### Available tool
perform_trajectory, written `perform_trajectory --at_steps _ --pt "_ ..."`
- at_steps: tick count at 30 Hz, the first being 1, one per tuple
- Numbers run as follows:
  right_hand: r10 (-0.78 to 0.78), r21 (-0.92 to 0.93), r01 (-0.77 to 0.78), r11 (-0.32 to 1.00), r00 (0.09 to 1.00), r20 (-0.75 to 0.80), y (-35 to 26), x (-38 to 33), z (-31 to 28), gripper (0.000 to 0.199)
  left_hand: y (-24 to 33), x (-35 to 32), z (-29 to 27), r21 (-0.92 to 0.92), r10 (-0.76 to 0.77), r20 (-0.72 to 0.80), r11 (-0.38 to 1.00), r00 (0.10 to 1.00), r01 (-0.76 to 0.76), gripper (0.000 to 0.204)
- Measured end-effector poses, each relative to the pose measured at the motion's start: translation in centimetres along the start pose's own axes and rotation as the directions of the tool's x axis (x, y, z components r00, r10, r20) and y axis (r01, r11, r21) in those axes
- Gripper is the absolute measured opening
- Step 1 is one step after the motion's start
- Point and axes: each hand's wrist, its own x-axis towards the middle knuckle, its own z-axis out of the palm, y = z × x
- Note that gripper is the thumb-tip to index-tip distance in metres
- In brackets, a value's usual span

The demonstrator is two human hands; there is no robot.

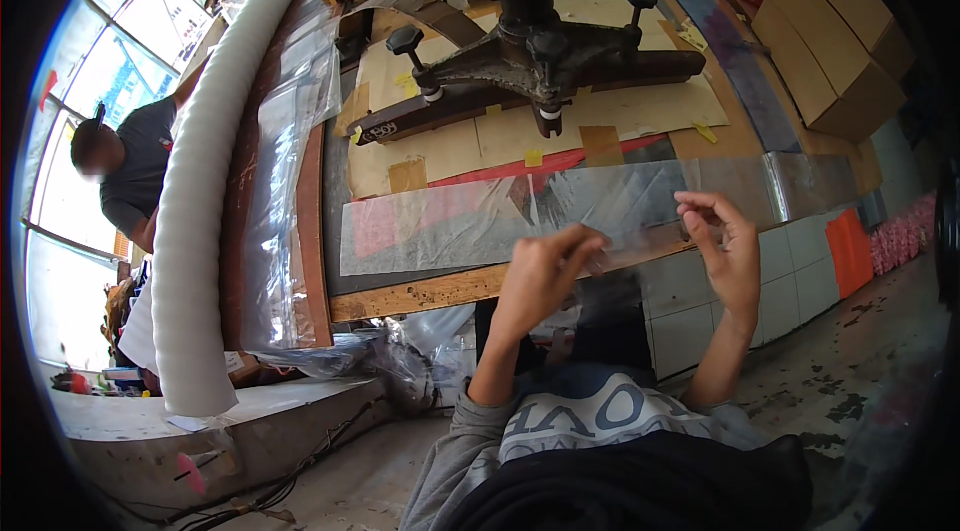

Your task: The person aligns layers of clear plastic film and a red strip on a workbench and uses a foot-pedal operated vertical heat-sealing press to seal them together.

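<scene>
A sheet of clear plastic film (640, 249), blurred and hard to make out, spans the gap between my hands at the table's front edge. My left hand (540, 276) pinches it between thumb and fingers. Further right, my right hand (728, 243) is raised with thumb and forefinger curled close together at the film's other side; the exact grip is hard to see. Beyond them, a long strip of translucent plastic (440, 231) lies flat along the table. Behind that strip stands a dark metal press (535, 71) with spreading arms and black knobs, over a tan board (420, 156) with yellow tape.
A white foam roll (195, 201) stands left, beside layered clear plastic sheets (285, 181). Another person (140, 166) is beyond the roll. Cardboard boxes (830, 41) sit at the far right. The wooden table edge (420, 293) runs in front of me; cables (300, 461) lie below left.
</scene>
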Motion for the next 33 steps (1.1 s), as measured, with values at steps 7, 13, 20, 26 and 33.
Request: perform_trajectory --at_steps 7,13,20,26,33 --pt "-0.175 -0.043 0.178 0.983 0.982 0.072 -0.7 3.5 1.6 0.018 -1.9 -1.6 -5.5 0.453 0.214 -0.266 0.888 0.94 -0.074 0.036" --pt "-0.315 -0.271 0.397 0.877 0.901 0.299 0.3 4.3 8.1 0.026 -4.6 0.0 -8.6 0.82 0.273 -0.12 0.57 0.955 -0.06 0.041" --pt "-0.433 -0.541 0.496 0.679 0.866 0.25 2.2 4.5 13.2 0.036 -3.8 2.9 -2.7 0.857 0.386 -0.091 0.5 0.918 -0.126 0.042" --pt "-0.404 -0.517 0.455 0.725 0.889 0.216 2.2 4.1 13.3 0.032 -3.8 3.0 -2.6 0.859 0.36 -0.112 0.504 0.926 -0.092 0.039" --pt "-0.483 -0.506 0.51 0.696 0.854 0.196 2.7 4.0 13.3 0.026 -3.8 2.9 -3.0 0.884 0.419 -0.096 0.453 0.903 -0.116 0.027"
